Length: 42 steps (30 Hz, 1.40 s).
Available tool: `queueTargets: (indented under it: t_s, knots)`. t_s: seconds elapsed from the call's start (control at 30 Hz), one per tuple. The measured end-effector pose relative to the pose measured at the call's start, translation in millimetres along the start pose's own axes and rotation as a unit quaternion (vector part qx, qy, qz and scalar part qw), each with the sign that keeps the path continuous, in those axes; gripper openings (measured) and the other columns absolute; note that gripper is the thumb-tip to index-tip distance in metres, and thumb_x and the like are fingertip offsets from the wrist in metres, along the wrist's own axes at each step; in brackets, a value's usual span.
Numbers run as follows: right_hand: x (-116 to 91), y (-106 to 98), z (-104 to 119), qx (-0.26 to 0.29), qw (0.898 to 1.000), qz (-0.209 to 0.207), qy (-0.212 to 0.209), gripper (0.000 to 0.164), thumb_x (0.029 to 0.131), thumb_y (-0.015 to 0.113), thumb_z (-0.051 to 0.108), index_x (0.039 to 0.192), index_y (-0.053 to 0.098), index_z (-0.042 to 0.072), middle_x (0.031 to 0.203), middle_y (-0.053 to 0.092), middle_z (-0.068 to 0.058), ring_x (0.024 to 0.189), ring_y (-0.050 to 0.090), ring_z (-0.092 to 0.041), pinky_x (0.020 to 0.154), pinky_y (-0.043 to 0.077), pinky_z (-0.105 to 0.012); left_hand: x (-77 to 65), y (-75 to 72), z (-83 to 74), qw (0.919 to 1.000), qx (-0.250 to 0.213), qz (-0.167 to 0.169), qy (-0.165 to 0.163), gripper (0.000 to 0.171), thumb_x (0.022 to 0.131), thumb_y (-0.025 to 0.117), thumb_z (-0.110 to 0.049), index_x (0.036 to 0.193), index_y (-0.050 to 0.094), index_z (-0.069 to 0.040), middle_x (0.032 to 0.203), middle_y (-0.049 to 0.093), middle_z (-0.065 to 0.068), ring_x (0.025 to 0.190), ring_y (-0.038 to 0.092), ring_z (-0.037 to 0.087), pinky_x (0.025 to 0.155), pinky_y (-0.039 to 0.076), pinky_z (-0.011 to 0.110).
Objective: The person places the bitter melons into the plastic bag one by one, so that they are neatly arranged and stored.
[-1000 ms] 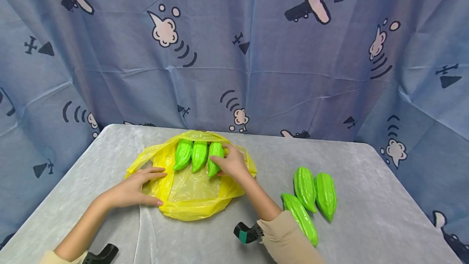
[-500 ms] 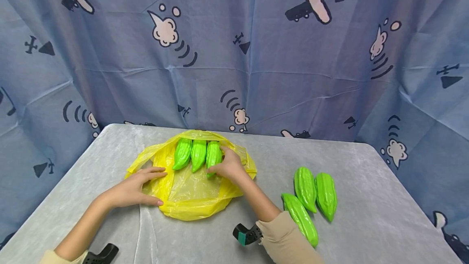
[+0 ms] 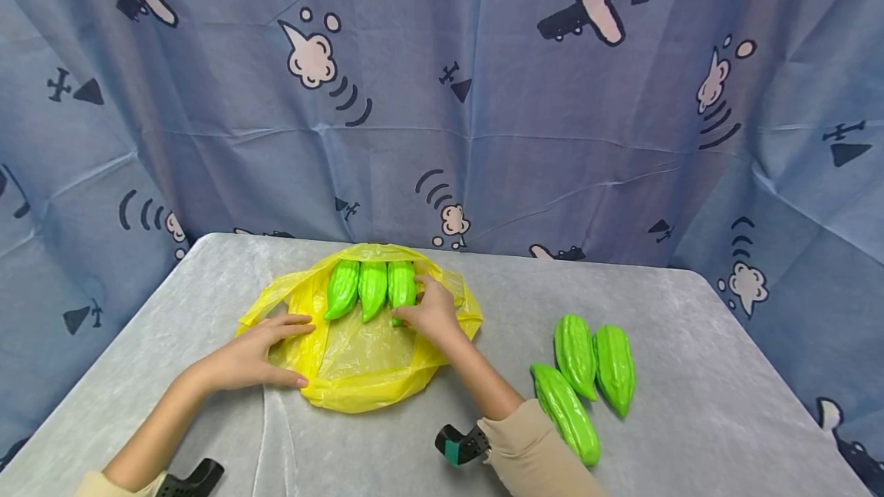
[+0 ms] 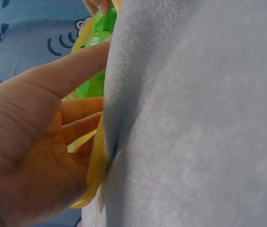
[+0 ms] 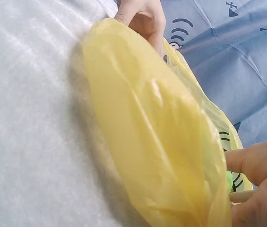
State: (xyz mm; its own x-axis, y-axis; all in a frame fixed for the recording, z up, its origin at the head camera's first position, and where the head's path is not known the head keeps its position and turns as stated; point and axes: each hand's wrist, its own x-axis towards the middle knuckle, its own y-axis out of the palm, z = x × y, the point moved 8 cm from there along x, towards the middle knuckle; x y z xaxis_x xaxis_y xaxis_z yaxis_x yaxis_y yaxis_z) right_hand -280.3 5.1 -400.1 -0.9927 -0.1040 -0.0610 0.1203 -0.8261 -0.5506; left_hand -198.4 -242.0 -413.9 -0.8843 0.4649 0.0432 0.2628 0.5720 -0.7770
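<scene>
A yellow plastic bag [image 3: 359, 396] lies on the table with its mouth spread wide. Inside it, along the far side, three glossy green bitter melons sit side by side: a left one [image 3: 341, 290], a middle one [image 3: 373, 291] and a right one [image 3: 400, 282]. My right hand [image 3: 435, 314] reaches into the bag and holds the right melon between thumb and fingers. At the bag's left rim rests my left hand [image 3: 252, 355], fingers extended and spread. In the left wrist view, the yellow rim [image 4: 94, 172] lies against that palm. The bag wall hides most of the right hand's work in the right wrist view.
Three more bitter melons lie on the grey cloth-covered table [image 3: 691, 405] at the right: one upright-lying [image 3: 575, 355], one beside it [image 3: 613, 366], one nearer [image 3: 566, 414], close to my right sleeve [image 3: 539, 447]. A blue patterned curtain [image 3: 387, 98] hangs behind.
My right hand has shifted the right melon slightly left and away from me, closer to the middle one. The other two melons have edged left a little. My left hand stays put.
</scene>
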Motion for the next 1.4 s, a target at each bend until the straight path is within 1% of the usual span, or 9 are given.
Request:
queueTargets:
  t_s: [0.2,0.3,0.47,0.63,0.77,0.9,1.0,1.23,1.4]
  knots:
    - [-2.0,0.5,0.4,0.009,1.0,-0.008,-0.005,0.072,0.083,0.087,0.003,0.146,0.054,-0.009,0.111,0.07,-0.023,0.1,0.069,-0.033,0.081,0.06,-0.039,-0.5,-0.6,-1.2,1.0,-0.002,-0.005,0.002,0.081,0.08,0.09,-0.036,0.145,0.06,0.001,0.154,0.052,0.026,0.143,0.038,0.061,0.11,0.032,0.079]
    - [-2.8,0.1,1.1,0.007,1.0,-0.009,-0.008,0.072,0.082,0.087,0.003,0.145,0.054,-0.009,0.111,0.069,-0.024,0.099,0.068,-0.033,0.081,0.059,-0.04,-0.5,-0.8,-1.3,1.0,-0.002,-0.008,0.003,0.08,0.08,0.091,-0.036,0.145,0.061,0.001,0.153,0.052,0.026,0.144,0.038,0.061,0.11,0.032,0.079]
    - [-4.6,-2.1,1.4,0.001,1.0,-0.011,-0.011,0.071,0.082,0.088,0.005,0.143,0.055,-0.008,0.118,0.067,-0.027,0.104,0.066,-0.035,0.085,0.059,-0.043,-0.2,-0.6,-0.4,0.9999,0.004,-0.013,0.004,0.08,0.079,0.091,-0.036,0.145,0.061,0.0,0.153,0.053,0.025,0.144,0.037,0.062,0.11,0.031,0.08]
    - [-7.5,-6.2,0.1,0.015,1.0,-0.009,-0.004,0.071,0.083,0.087,0.005,0.145,0.055,-0.008,0.125,0.066,-0.029,0.11,0.067,-0.039,0.084,0.062,-0.041,0.0,-0.6,0.3,0.9998,0.006,-0.017,0.009,0.08,0.079,0.091,-0.036,0.144,0.062,0.001,0.153,0.053,0.026,0.143,0.037,0.063,0.11,0.031,0.08]
    - [-11.2,-10.7,0.4,0.033,0.999,-0.002,-0.001,0.068,0.086,0.085,0.005,0.146,0.054,-0.007,0.13,0.065,-0.03,0.116,0.067,-0.041,0.085,0.063,-0.041,0.2,-0.4,0.5,0.9998,0.006,-0.018,0.01,0.08,0.079,0.091,-0.036,0.144,0.062,0.001,0.152,0.053,0.025,0.143,0.039,0.062,0.11,0.032,0.08]
    - [-16.1,-14.8,-0.3,0.049,0.999,0.01,0.004,0.066,0.088,0.083,0.006,0.147,0.054,-0.004,0.134,0.064,-0.03,0.112,0.07,-0.04,0.082,0.064,-0.04,0.3,-0.3,0.6,0.9998,0.008,-0.017,0.008,0.081,0.079,0.091,-0.036,0.144,0.061,0.001,0.153,0.053,0.025,0.142,0.039,0.061,0.109,0.032,0.08]
    - [-20.0,-18.8,-0.7,0.055,0.998,0.015,0.003,0.065,0.089,0.082,0.007,0.147,0.055,-0.004,0.132,0.065,-0.029,0.105,0.073,-0.039,0.08,0.065,-0.04,-0.2,-0.5,0.2,0.9998,0.009,-0.016,0.008,0.081,0.079,0.091,-0.036,0.144,0.061,0.001,0.153,0.053,0.025,0.142,0.04,0.061,0.109,0.032,0.08]
    - [-29.1,-31.9,-0.5,0.073,0.997,0.028,-0.008,0.062,0.09,0.081,0.004,0.147,0.056,-0.003,0.13,0.066,-0.028,0.119,0.067,-0.041,0.084,0.065,-0.042,-0.7,-0.9,-0.6,0.9998,0.01,-0.016,0.008,0.081,0.079,0.091,-0.036,0.144,0.061,0.001,0.153,0.053,0.026,0.142,0.04,0.062,0.109,0.032,0.08]
    - [-36.9,-45.9,-1.0,0.065,0.997,0.037,-0.026,0.057,0.093,0.077,0.003,0.145,0.057,-0.004,0.13,0.067,-0.029,0.112,0.07,-0.042,0.084,0.064,-0.042,-0.3,-1.2,-1.5,0.9998,0.01,-0.018,0.009,0.08,0.079,0.091,-0.037,0.144,0.062,0.0,0.152,0.053,0.025,0.142,0.039,0.062,0.11,0.032,0.08]
